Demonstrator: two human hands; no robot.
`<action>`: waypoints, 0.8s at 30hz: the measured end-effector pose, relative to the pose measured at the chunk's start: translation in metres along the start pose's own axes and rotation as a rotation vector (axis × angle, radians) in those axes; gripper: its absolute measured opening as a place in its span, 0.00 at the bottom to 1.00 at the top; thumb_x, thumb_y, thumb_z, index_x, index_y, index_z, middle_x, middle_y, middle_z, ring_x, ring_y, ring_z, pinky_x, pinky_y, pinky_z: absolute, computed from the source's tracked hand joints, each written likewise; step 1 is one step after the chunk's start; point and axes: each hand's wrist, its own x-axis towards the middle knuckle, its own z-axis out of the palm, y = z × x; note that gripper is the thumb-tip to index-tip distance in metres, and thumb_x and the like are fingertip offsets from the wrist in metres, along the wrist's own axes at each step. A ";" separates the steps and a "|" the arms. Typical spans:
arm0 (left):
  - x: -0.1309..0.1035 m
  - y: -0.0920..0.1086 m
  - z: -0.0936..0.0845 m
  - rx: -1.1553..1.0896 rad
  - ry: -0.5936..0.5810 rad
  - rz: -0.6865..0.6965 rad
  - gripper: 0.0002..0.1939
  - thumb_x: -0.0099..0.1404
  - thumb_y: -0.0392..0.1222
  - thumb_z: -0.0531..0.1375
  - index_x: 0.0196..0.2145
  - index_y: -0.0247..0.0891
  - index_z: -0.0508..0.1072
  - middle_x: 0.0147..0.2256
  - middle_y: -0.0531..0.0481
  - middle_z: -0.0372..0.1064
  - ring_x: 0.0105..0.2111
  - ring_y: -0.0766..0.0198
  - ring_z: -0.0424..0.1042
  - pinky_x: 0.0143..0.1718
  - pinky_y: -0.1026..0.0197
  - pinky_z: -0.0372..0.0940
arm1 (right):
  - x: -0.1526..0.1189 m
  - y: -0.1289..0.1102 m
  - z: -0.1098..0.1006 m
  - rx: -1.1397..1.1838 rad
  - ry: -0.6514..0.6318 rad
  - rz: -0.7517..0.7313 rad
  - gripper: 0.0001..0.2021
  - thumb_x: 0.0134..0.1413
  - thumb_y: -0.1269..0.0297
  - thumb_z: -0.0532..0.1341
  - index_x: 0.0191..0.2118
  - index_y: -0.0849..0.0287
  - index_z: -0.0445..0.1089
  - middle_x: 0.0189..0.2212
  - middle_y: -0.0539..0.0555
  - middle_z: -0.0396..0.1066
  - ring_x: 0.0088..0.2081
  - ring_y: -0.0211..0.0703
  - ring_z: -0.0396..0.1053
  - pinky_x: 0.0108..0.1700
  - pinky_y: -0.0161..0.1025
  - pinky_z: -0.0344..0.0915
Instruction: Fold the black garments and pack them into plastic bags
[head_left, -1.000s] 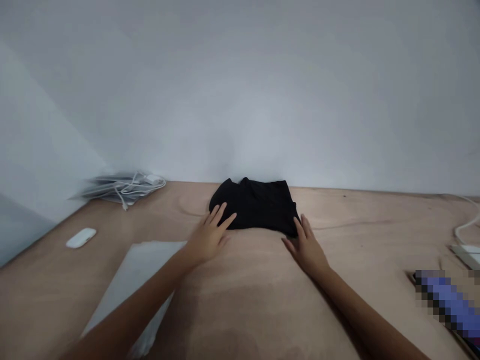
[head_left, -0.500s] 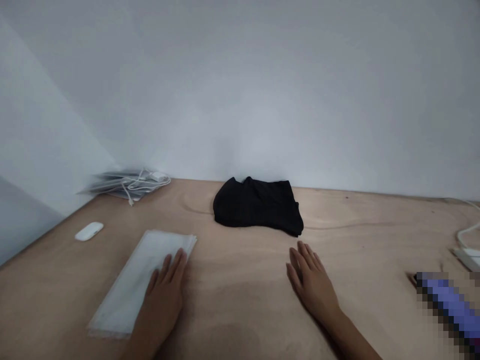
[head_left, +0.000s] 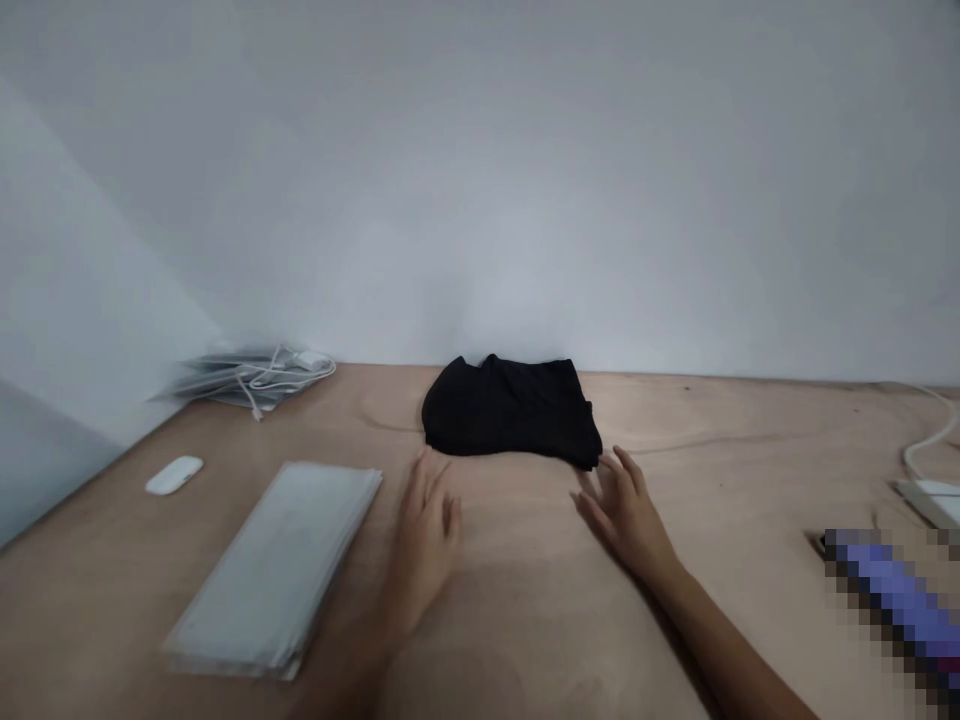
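A folded black cloth lies on the wooden table against the wall. Just below its left end is my left hand, somewhat blurred, fingers apart and holding nothing. My right hand is by the cloth's lower right corner, its fingers spread; whether the fingertips touch the fabric is hard to tell. To the left of my left hand lies a stack of clear plastic sleeves.
A white oval case is at the left. Behind it, grey packets carry a coiled white cable. At the right are a pixelated purple object, a white device and its cable.
My left hand has left the plastic sleeves and moved right, to below the cloth. My right hand has shifted slightly up toward the cloth's corner.
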 end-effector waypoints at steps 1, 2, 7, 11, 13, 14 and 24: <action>0.013 -0.002 0.010 -0.023 0.035 -0.018 0.21 0.73 0.37 0.52 0.61 0.37 0.63 0.70 0.34 0.47 0.68 0.44 0.53 0.62 0.39 0.61 | 0.009 0.006 0.000 0.014 -0.020 -0.021 0.28 0.64 0.50 0.59 0.64 0.56 0.59 0.69 0.67 0.50 0.66 0.63 0.59 0.60 0.59 0.67; 0.026 -0.006 0.019 -0.038 0.070 -0.027 0.22 0.72 0.36 0.53 0.62 0.37 0.63 0.70 0.34 0.44 0.69 0.42 0.50 0.63 0.38 0.59 | 0.018 0.011 0.001 0.025 -0.043 -0.044 0.27 0.64 0.50 0.60 0.64 0.55 0.61 0.69 0.66 0.51 0.66 0.63 0.59 0.60 0.60 0.67; 0.064 -0.039 0.047 -0.054 0.134 -0.066 0.21 0.67 0.32 0.57 0.58 0.36 0.66 0.67 0.33 0.49 0.68 0.39 0.52 0.64 0.35 0.57 | 0.046 0.029 0.010 0.059 -0.069 -0.104 0.16 0.67 0.53 0.56 0.51 0.54 0.76 0.64 0.62 0.62 0.61 0.58 0.67 0.61 0.56 0.67; 0.062 -0.052 0.054 -0.061 0.122 -0.064 0.14 0.67 0.33 0.58 0.50 0.37 0.72 0.63 0.34 0.56 0.64 0.40 0.60 0.62 0.37 0.61 | 0.051 0.034 0.013 0.076 -0.047 -0.097 0.17 0.68 0.54 0.54 0.48 0.54 0.77 0.58 0.61 0.70 0.56 0.55 0.72 0.60 0.54 0.69; 0.060 -0.054 0.055 -0.062 0.122 -0.063 0.12 0.68 0.33 0.57 0.47 0.39 0.73 0.61 0.36 0.57 0.62 0.42 0.62 0.60 0.38 0.63 | 0.050 0.035 0.013 0.084 -0.045 -0.098 0.16 0.67 0.54 0.56 0.50 0.54 0.77 0.58 0.61 0.71 0.56 0.55 0.72 0.60 0.55 0.69; 0.060 -0.054 0.055 -0.063 0.126 -0.064 0.11 0.68 0.33 0.56 0.46 0.39 0.74 0.61 0.37 0.58 0.62 0.43 0.63 0.60 0.39 0.64 | 0.050 0.036 0.013 0.087 -0.046 -0.100 0.17 0.67 0.53 0.57 0.51 0.54 0.77 0.58 0.60 0.71 0.56 0.55 0.72 0.59 0.55 0.70; 0.062 -0.039 0.033 -0.047 0.204 -0.049 0.10 0.73 0.36 0.52 0.41 0.38 0.73 0.62 0.35 0.57 0.65 0.44 0.58 0.61 0.40 0.61 | 0.047 0.027 0.002 0.106 -0.023 -0.141 0.17 0.69 0.58 0.53 0.52 0.56 0.76 0.63 0.58 0.67 0.63 0.53 0.65 0.64 0.55 0.65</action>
